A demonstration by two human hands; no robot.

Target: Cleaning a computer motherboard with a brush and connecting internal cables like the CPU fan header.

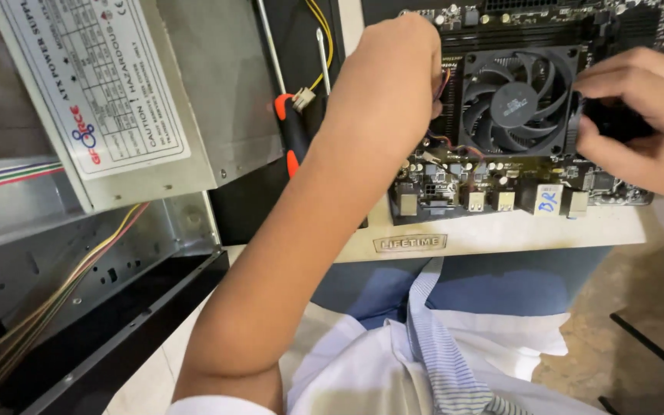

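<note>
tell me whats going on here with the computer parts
A person sits at a light table with a motherboard on it. The left hand rests at the left side of the black cooler fan, by its thin wires; the right hand grips the fan's right side. A screwdriver with a red and black handle lies to the left. A grey power supply sits on an open metal case.

The cooler fan (515,101) is matt black plastic. The power supply (140,92) has a dull grey sheet-metal housing with a smooth paper label (90,84). The bench (501,230) is pale, matt plastic.
</note>
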